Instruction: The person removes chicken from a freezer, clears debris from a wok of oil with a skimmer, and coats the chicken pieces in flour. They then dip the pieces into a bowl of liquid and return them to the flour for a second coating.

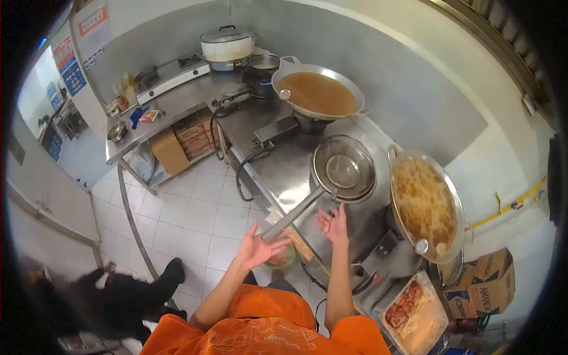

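A round wire-mesh strainer (344, 170) is seen resting to the left of the bubbling wok (459, 210), its mesh dull grey and a smaller round of mesh visible within its rim. Its long grey handle is angled away from the wok, past the edge of the steel counter (284, 171). The left hand (263, 247) is held spread at the handle's end, farther from the wok (whether the handle is touched cannot be told). The right hand (333, 228) is held open and palm up, nearer the wok, with nothing gripped.

Beyond the strainer from the wok, a second wok (286, 72) is filled with brown liquid. Below the bubbling wok, a tray (393, 336) is loaded with reddish pieces and pale powder; a carton (485, 287) is crowded in beside it.
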{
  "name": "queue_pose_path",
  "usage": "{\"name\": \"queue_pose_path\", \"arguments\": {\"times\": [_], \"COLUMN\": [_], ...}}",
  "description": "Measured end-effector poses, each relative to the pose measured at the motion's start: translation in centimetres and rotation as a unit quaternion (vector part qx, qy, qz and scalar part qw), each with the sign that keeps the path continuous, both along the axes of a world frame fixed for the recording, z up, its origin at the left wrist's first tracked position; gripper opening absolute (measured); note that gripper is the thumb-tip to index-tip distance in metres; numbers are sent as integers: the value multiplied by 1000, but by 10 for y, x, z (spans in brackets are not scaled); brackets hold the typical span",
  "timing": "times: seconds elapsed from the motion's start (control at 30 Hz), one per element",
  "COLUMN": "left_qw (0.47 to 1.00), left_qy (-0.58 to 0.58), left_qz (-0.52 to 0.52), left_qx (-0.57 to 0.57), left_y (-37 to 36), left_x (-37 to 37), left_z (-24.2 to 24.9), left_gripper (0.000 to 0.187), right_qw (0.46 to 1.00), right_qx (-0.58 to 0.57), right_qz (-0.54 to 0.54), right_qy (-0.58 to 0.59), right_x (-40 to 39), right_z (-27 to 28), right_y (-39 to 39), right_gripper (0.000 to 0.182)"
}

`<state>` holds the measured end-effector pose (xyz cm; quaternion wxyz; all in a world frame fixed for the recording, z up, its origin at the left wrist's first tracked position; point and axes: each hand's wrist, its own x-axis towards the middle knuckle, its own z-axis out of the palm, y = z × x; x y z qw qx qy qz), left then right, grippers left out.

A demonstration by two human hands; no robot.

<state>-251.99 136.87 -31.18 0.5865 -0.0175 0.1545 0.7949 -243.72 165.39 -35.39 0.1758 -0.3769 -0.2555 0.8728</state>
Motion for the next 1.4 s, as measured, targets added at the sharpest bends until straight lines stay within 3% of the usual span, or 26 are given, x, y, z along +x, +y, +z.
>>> {"name": "queue_pose_path", "arguments": {"times": [0.03,0.1,0.13,0.2,0.27,0.37,0.43,0.5,0.57,0.63,0.7,0.73,0.8,0.83,0.9,0.93,0.97,1.0,1.03,1.1,1.13,1.2,1.23,1.3,1.37,1.4], "left_qw": [1000,999,998,995,990,984,972,957,931,918,861,865,838,780,640,369,261,527,577,664,645,624,671,758,829,755], "left_qy": [-12,-24,7,37,52,80,96,119,203,228,353,361,351,380,489,814,876,578,458,100,101,104,99,91,87,232], "left_qz": [-2,-10,-2,2,4,-76,-157,-229,-259,-278,-259,-232,-202,-212,-220,-139,-87,-310,-370,-268,-334,-396,-367,-305,-242,-308], "left_qx": [-22,-35,-64,-90,-132,-140,-143,-130,-162,-168,-259,-262,-367,-449,-551,-427,-397,-541,-567,-691,-680,-666,-636,-570,-496,-530], "left_y": [-3,-6,-9,-13,-13,-4,9,26,36,38,24,9,-34,-62,-135,-207,-253,-274,-310,-349,-362,-372,-373,-374,-365,-340], "left_x": [-19,-61,-80,-118,-162,-240,-293,-342,-383,-422,-452,-463,-475,-474,-458,-436,-413,-401,-381,-339,-331,-329,-332,-341,-358,-377], "left_z": [4,4,-2,-3,3,-11,-14,-25,-42,-48,-69,-94,-155,-195,-263,-347,-359,-330,-330,-309,-294,-287,-291,-315,-333,-349], "left_gripper": [76,74,73,72,70,68,68,68,68,65,62,58,54,51,47,46,46,46,48,46,43,40,39,39,39,37], "right_qw": [1000,991,999,991,961,933,858,724,416,525,414,409,256,254,506,504,547,588,586,707,706,841,841,923,939,952], "right_qx": [0,-5,3,99,191,258,424,597,816,663,702,699,793,791,638,637,601,564,566,461,463,349,351,259,243,225], "right_qz": [-1,70,-7,-70,-80,-77,-7,-14,-64,68,83,84,256,261,261,264,292,318,318,306,308,196,196,144,131,120], "right_qy": [-5,110,-35,-61,-183,-238,-290,-344,-396,-529,-574,-581,-490,-492,-518,-520,-504,-486,-485,-440,-439,-363,-362,-245,-206,-171], "right_x": [-8,-24,-37,-30,-30,-49,-88,-137,-191,-249,-282,-290,-302,-325,-374,-375,-371,-372,-393,-453,-470,-492,-498,-508,-511,-509], "right_z": [-19,-57,-23,29,81,122,164,166,158,191,174,159,130,132,135,119,88,72,85,130,141,154,156,162,166,167], "right_y": [15,48,27,-18,-54,-58,-34,14,79,114,153,179,217,218,211,229,264,285,276,228,214,196,192,189,187,185], "right_gripper": [63,52,42,25,34,41,39,39,37,36,26,26,18,18,13,13,14,17,17,17,17,18,18,24,24,24]}}
